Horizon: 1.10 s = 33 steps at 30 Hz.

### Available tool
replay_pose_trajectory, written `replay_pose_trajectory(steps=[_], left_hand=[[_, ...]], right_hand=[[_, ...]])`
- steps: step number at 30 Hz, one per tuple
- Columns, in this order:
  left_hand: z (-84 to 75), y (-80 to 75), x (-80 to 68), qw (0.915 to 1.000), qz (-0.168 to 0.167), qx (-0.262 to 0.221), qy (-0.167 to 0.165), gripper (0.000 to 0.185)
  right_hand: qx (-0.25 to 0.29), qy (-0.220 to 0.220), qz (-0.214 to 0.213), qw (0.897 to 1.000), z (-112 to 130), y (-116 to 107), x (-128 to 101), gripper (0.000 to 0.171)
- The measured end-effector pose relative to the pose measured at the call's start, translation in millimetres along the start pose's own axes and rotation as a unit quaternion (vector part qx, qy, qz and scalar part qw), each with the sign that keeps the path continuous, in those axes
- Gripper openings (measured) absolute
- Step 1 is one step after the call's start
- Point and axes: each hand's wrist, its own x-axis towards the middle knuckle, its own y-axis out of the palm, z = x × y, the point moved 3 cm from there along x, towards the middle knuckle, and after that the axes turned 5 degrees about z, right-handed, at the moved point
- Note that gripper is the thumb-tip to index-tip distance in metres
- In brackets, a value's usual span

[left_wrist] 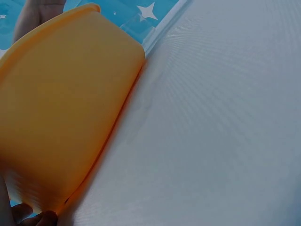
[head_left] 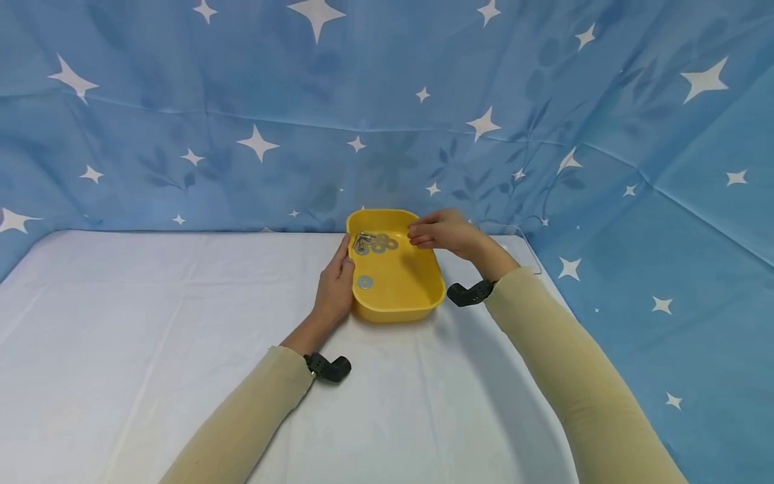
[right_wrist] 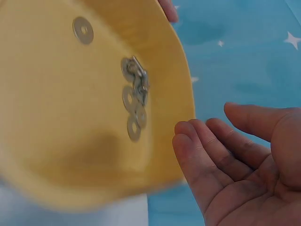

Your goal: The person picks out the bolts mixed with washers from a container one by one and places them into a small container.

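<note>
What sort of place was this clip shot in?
Probably a staged recording spot, perhaps a screened-off corner: a blue star-print curtain hangs behind a white-covered table, with a yellow tray of metal washers near the curtain.

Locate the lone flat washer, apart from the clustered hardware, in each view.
Head: lone flat washer just below and left of picture centre, inside the tray near its left wall.
Left wrist: not in it; only the tray's outside shows.
Right wrist: upper left, inside the tray.
Shared landmark: yellow tray.
</note>
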Motion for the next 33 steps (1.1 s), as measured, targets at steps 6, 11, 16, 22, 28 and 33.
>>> replay_pose_trajectory(steps=[6, 11, 16, 22, 28, 33], left_hand=[[0.7, -0.3, -0.9, 1.0000, -0.002, 0.003, -0.006, 0.057], [1.0, -1.5, 0.0, 0.9999, -0.004, 0.011, -0.005, 0.057], [1.3, -3.1, -0.3, 0.9998, -0.010, 0.016, -0.008, 0.058], [2.4, -1.1, -0.6, 0.9997, -0.012, 0.019, -0.006, 0.057], [0.8, -0.4, 0.3, 0.9997, -0.019, 0.012, -0.002, 0.057], [-0.2, -0.6, 1.1, 0.9998, -0.014, 0.013, -0.003, 0.057]], right_hand=[[0.008, -0.005, 0.015, 1.000, -3.3, 18.3, 20.0, 0.046], [0.017, -0.004, 0.014, 1.000, -1.0, 32.9, 33.2, 0.044], [0.023, -0.005, 0.011, 1.000, -0.5, 47.1, 53.1, 0.042], [0.031, -0.007, 0.012, 0.999, -3.0, 61.1, 67.1, 0.037], [0.045, -0.014, 0.002, 0.999, -7.2, 66.1, 75.7, 0.034], [0.054, -0.008, 0.003, 0.998, -9.6, 70.5, 82.2, 0.033]])
